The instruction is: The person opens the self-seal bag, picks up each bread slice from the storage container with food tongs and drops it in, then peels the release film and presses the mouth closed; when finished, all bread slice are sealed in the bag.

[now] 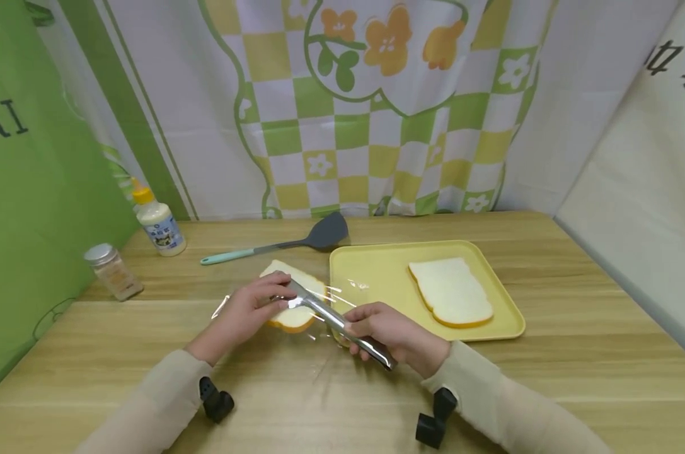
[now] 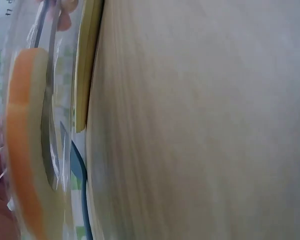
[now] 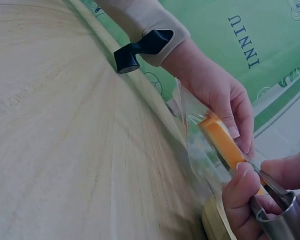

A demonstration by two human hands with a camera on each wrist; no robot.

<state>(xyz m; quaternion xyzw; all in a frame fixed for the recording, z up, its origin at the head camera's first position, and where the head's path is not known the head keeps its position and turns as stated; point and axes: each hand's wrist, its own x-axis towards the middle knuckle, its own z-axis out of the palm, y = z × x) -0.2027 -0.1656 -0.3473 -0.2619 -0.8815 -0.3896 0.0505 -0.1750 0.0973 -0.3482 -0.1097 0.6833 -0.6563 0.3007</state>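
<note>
My right hand grips metal tongs near the handle end. A white bread slice with an orange-brown crust is held in the tongs, off the table; its crust edge faces the left wrist view. Clear plastic, which looks like a bag, surrounds the slice. My left hand pinches the plastic by the slice and the tongs' far end; its fingertips are partly hidden. Another bread slice lies on the yellow tray.
Behind the hands lies a dark spatula with a mint handle. At the left stand a squeeze bottle with a yellow cap and a shaker jar. A checked curtain hangs along the table's back edge.
</note>
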